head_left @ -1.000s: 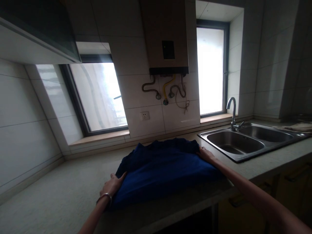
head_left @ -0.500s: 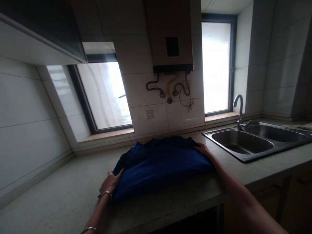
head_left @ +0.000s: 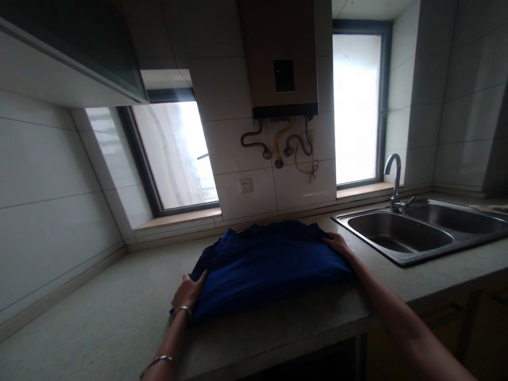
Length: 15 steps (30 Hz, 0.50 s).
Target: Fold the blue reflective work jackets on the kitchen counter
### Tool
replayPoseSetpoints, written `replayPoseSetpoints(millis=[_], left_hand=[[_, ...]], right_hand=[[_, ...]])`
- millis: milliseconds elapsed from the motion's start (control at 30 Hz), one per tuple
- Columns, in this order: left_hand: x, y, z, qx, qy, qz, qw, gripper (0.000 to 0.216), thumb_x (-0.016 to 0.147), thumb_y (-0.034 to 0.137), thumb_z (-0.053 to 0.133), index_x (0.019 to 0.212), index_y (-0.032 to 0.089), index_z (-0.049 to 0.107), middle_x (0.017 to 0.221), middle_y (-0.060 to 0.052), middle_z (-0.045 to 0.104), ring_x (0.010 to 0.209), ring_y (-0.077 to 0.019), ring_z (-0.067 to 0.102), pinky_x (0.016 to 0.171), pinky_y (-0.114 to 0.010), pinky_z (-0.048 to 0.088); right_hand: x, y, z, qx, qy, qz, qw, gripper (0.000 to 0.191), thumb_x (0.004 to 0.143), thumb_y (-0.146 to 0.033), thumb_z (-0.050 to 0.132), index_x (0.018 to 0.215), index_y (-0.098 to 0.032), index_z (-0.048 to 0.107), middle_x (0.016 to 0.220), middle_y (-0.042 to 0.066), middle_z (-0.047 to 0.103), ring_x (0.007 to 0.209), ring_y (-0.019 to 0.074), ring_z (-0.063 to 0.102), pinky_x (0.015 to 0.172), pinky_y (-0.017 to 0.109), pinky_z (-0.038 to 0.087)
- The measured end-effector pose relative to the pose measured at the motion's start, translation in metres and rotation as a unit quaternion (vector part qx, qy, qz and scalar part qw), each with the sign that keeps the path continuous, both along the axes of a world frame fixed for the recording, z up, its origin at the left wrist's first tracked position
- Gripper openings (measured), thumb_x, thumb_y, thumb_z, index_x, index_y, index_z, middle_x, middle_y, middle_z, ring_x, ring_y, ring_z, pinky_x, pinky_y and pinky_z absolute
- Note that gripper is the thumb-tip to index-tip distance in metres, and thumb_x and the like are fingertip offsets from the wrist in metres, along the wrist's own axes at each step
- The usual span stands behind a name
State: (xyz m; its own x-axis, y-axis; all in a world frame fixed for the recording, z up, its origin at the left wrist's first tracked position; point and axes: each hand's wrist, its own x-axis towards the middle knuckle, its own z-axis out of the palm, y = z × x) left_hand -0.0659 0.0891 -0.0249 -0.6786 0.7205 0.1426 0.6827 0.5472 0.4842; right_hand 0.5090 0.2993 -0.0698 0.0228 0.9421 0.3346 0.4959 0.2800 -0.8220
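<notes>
A dark blue cloth (head_left: 270, 264), folded and bunched along its far edge, lies across the worktop in front of me. It looks like a garment, but I cannot make out which kind. At its left end my left hand (head_left: 190, 290) grips the edge, thumb on top and the other fingers mostly hidden beneath or behind the fabric. Two bracelets circle that wrist and forearm. My right hand (head_left: 337, 243) holds the far right corner, fingers closed over the folded edge.
The pale worktop (head_left: 95, 307) runs along the tiled wall. To the right is a steel double sink (head_left: 397, 259) with a tall faucet (head_left: 392, 180). A water heater (head_left: 280, 58) with pipes hangs above, between two windows. A wall cabinet (head_left: 79, 53) juts out at upper left.
The whole view has shifted a little, so everything sits slightly farther right. Both hands keep hold of the cloth, and it lies nearly the same way.
</notes>
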Motion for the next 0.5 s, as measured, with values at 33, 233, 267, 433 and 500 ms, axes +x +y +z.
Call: replayPoseSetpoints(millis=[33,233,267,433,500], left_hand=[[0.000,0.000,0.000,0.002,0.000,-0.001,1.000,0.088,0.068,0.075,0.038,0.128,0.010,0.038,0.103,-0.023,0.064,0.093,-0.0381,0.062,0.077,-0.046,0.046],[-0.001,-0.001,0.000,0.015,0.004,-0.010,1.000,0.091,0.068,0.078,0.033,0.128,0.010,0.039,0.103,-0.022,0.064,0.094,-0.0379,0.062,0.076,-0.045,0.047],[-0.001,-0.001,0.000,0.015,0.006,-0.015,1.000,0.091,0.068,0.078,0.033,0.128,0.010,0.039,0.104,-0.022,0.064,0.094,-0.0378,0.062,0.076,-0.045,0.047],[0.000,-0.002,-0.001,0.013,0.028,-0.025,0.999,0.089,0.072,0.076,0.030,0.130,0.010,0.040,0.109,-0.023,0.063,0.096,-0.0365,0.061,0.078,-0.043,0.047],[-0.001,-0.002,-0.001,0.009,0.034,-0.024,0.999,0.088,0.072,0.075,0.030,0.131,0.010,0.041,0.111,-0.023,0.062,0.098,-0.0366,0.061,0.079,-0.043,0.047]], right_hand=[[0.000,0.001,-0.001,0.000,0.000,0.000,1.000,0.034,0.068,-0.039,0.065,0.095,-0.019,0.070,0.087,0.005,0.071,0.087,0.0241,0.064,0.075,0.030,0.049],[0.001,0.007,-0.006,0.002,-0.004,0.000,1.000,0.039,0.069,-0.040,0.064,0.099,-0.016,0.069,0.089,0.007,0.071,0.084,0.0232,0.065,0.073,0.029,0.048],[0.001,0.008,-0.006,0.002,-0.004,-0.001,1.000,0.040,0.069,-0.039,0.064,0.100,-0.016,0.069,0.090,0.007,0.071,0.084,0.0233,0.065,0.073,0.029,0.048],[0.003,0.011,-0.008,0.006,-0.002,-0.001,1.000,0.036,0.068,-0.037,0.065,0.099,-0.018,0.069,0.093,0.006,0.070,0.087,0.0234,0.064,0.076,0.030,0.048],[0.003,0.012,-0.009,0.009,0.000,0.001,1.000,0.035,0.069,-0.037,0.065,0.098,-0.019,0.069,0.092,0.005,0.070,0.086,0.0228,0.064,0.076,0.030,0.047]])
